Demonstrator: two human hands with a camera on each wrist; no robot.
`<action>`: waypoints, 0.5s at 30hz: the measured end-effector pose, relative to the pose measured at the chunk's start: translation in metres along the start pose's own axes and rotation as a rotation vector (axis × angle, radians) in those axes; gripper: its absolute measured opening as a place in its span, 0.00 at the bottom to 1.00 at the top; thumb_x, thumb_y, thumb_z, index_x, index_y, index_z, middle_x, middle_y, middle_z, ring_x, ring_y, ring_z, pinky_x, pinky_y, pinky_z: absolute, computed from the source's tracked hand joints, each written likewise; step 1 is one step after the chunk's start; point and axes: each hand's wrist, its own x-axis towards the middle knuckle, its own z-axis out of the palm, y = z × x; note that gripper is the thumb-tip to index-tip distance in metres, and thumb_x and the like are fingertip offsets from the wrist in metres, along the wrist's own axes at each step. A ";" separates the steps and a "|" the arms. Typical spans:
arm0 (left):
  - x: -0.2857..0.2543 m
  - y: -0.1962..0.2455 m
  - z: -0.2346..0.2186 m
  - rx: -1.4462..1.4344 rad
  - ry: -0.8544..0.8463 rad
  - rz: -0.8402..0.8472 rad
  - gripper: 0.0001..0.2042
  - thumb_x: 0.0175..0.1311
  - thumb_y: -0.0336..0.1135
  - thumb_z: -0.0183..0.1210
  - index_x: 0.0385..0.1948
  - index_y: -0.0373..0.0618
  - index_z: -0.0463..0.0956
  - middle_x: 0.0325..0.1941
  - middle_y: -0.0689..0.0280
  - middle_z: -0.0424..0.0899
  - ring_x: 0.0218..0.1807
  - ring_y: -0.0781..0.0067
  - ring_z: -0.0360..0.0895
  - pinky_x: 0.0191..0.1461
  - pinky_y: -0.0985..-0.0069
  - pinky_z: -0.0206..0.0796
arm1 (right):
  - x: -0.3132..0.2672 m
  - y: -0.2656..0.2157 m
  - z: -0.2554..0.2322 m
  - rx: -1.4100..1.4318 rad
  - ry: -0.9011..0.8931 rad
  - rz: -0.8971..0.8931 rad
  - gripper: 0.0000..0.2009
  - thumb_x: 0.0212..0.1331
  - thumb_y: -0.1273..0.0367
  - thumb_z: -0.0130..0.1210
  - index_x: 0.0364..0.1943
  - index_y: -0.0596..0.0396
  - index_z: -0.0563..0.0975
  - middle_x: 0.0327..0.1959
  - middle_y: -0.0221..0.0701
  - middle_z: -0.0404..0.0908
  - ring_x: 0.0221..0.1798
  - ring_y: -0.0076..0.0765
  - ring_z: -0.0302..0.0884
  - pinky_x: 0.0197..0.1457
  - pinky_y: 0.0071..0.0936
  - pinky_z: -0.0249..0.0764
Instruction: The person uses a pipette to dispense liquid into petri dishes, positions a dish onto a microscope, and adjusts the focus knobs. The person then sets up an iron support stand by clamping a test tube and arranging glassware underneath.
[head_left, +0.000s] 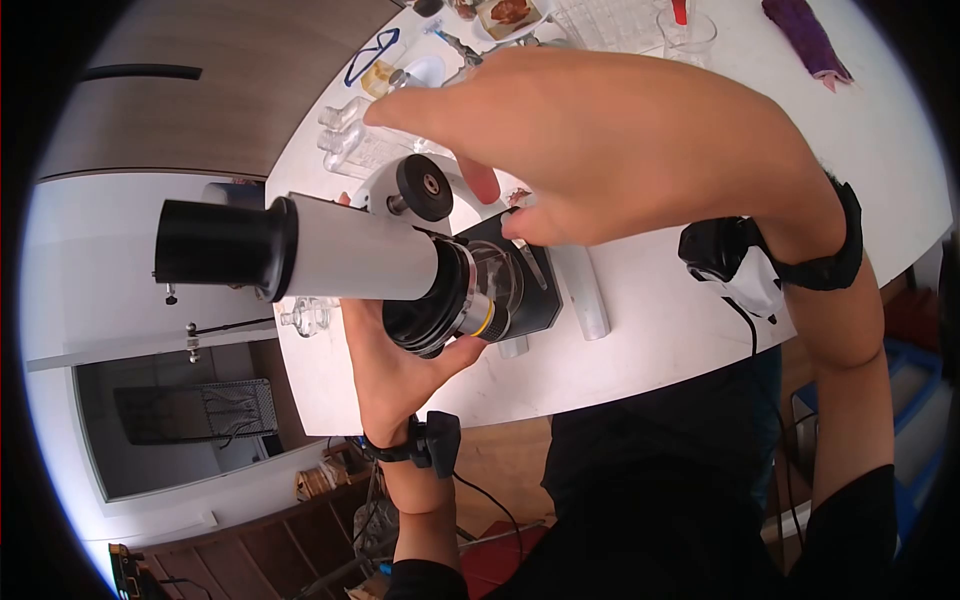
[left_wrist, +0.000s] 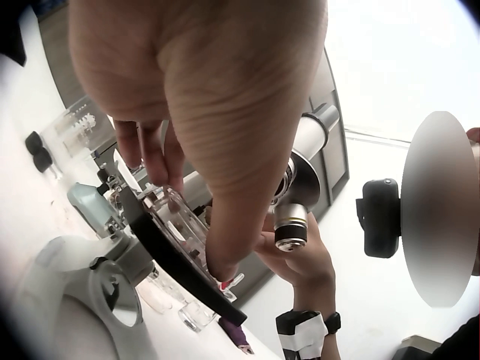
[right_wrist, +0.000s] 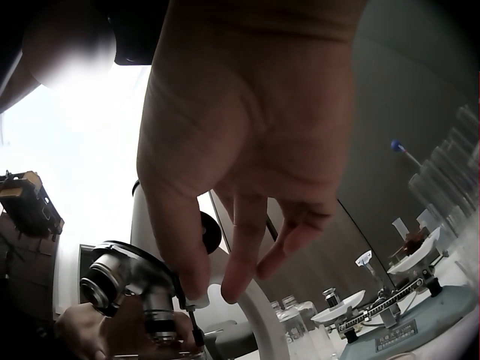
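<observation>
A microscope with a pale tube (head_left: 360, 245) leans across the head view, a round glass dish (head_left: 497, 275) on its black stage (head_left: 545, 305). My left hand (head_left: 385, 365) reaches under the tube, its thumb at the dish's near side; in the left wrist view this hand (left_wrist: 202, 97) has thumb and fingers spread wide, and whether the fingertips touch anything is unclear. Above the stage is my right hand (head_left: 620, 150), thumb tip by a metal stage clip (head_left: 530, 265). In the right wrist view my right hand (right_wrist: 247, 135) shows thumb and fingers apart; its thumb's contact is unclear.
Clear glass bottles (head_left: 350, 140) stand behind the microscope. A balance (right_wrist: 390, 322) with white pans is farther back, near test tubes (right_wrist: 450, 180). A beaker (head_left: 688, 38) and a purple object (head_left: 805, 40) are at the far right. A pale cylinder (head_left: 583, 295) lies beside the stage.
</observation>
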 end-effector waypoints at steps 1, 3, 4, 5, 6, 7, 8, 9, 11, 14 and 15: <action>-0.001 -0.003 0.000 -0.003 -0.014 0.007 0.44 0.27 0.27 0.79 0.55 0.39 0.63 0.49 0.58 0.80 0.49 0.68 0.78 0.56 0.70 0.71 | -0.002 0.004 0.005 -0.087 0.025 -0.077 0.34 0.43 0.78 0.59 0.62 0.60 0.65 0.31 0.40 0.80 0.38 0.45 0.79 0.41 0.36 0.74; -0.002 0.001 0.003 0.003 0.008 -0.013 0.43 0.28 0.26 0.78 0.54 0.39 0.63 0.49 0.58 0.79 0.49 0.68 0.78 0.56 0.71 0.71 | -0.006 0.007 0.006 -0.175 0.051 -0.156 0.36 0.42 0.79 0.60 0.63 0.62 0.64 0.32 0.41 0.80 0.39 0.47 0.79 0.41 0.36 0.74; -0.003 0.003 0.003 0.009 0.029 -0.034 0.42 0.29 0.25 0.78 0.53 0.39 0.64 0.49 0.58 0.79 0.49 0.68 0.78 0.55 0.71 0.71 | -0.007 0.007 0.005 -0.160 0.028 -0.172 0.37 0.42 0.78 0.60 0.63 0.64 0.62 0.31 0.41 0.79 0.39 0.48 0.78 0.41 0.37 0.74; -0.003 0.001 0.003 0.009 0.030 -0.034 0.42 0.29 0.25 0.78 0.53 0.39 0.64 0.49 0.58 0.79 0.49 0.68 0.78 0.55 0.71 0.71 | -0.008 0.006 0.006 -0.144 0.004 -0.188 0.38 0.42 0.78 0.60 0.64 0.66 0.61 0.31 0.42 0.79 0.40 0.49 0.77 0.41 0.37 0.74; -0.003 -0.001 0.003 -0.005 0.017 -0.033 0.41 0.29 0.25 0.78 0.53 0.39 0.64 0.49 0.58 0.79 0.49 0.68 0.78 0.55 0.71 0.71 | -0.007 0.004 0.006 -0.144 0.003 -0.189 0.38 0.42 0.78 0.60 0.64 0.66 0.61 0.31 0.42 0.79 0.40 0.49 0.77 0.41 0.37 0.74; -0.003 -0.003 0.001 -0.019 0.004 -0.032 0.41 0.29 0.25 0.78 0.53 0.39 0.64 0.49 0.57 0.79 0.50 0.67 0.78 0.56 0.70 0.71 | -0.006 0.002 0.007 -0.143 -0.036 -0.135 0.39 0.42 0.78 0.60 0.64 0.67 0.59 0.30 0.42 0.78 0.40 0.49 0.76 0.41 0.39 0.74; -0.002 -0.003 0.002 -0.019 0.005 -0.033 0.41 0.29 0.25 0.78 0.53 0.39 0.64 0.49 0.57 0.79 0.50 0.67 0.78 0.56 0.70 0.71 | -0.006 0.001 0.008 -0.142 -0.075 -0.082 0.40 0.42 0.78 0.61 0.65 0.69 0.58 0.30 0.42 0.78 0.39 0.50 0.76 0.41 0.40 0.73; -0.002 -0.002 0.002 -0.040 0.003 -0.030 0.40 0.30 0.25 0.78 0.52 0.39 0.65 0.49 0.57 0.79 0.50 0.67 0.78 0.56 0.70 0.71 | -0.006 -0.001 0.008 -0.141 -0.077 -0.083 0.40 0.42 0.78 0.61 0.65 0.69 0.58 0.30 0.42 0.78 0.39 0.50 0.76 0.41 0.40 0.73; -0.001 -0.003 0.002 -0.063 0.002 -0.028 0.40 0.30 0.26 0.78 0.52 0.39 0.65 0.49 0.57 0.79 0.50 0.67 0.78 0.56 0.70 0.71 | -0.007 -0.002 0.010 -0.122 -0.039 -0.059 0.41 0.42 0.78 0.61 0.65 0.70 0.56 0.29 0.42 0.77 0.40 0.50 0.75 0.40 0.40 0.73; 0.001 -0.005 0.001 -0.057 -0.030 -0.004 0.40 0.30 0.26 0.78 0.52 0.39 0.65 0.49 0.57 0.79 0.51 0.66 0.78 0.57 0.69 0.71 | -0.006 -0.003 0.008 -0.097 -0.098 -0.021 0.41 0.43 0.78 0.61 0.65 0.71 0.55 0.30 0.42 0.78 0.41 0.50 0.75 0.40 0.39 0.74; 0.002 -0.005 0.003 -0.074 -0.024 -0.014 0.40 0.29 0.27 0.79 0.52 0.39 0.65 0.49 0.58 0.79 0.51 0.66 0.78 0.57 0.69 0.71 | -0.006 -0.003 0.009 -0.097 -0.098 -0.021 0.41 0.43 0.78 0.61 0.65 0.71 0.55 0.30 0.42 0.78 0.41 0.50 0.75 0.40 0.39 0.74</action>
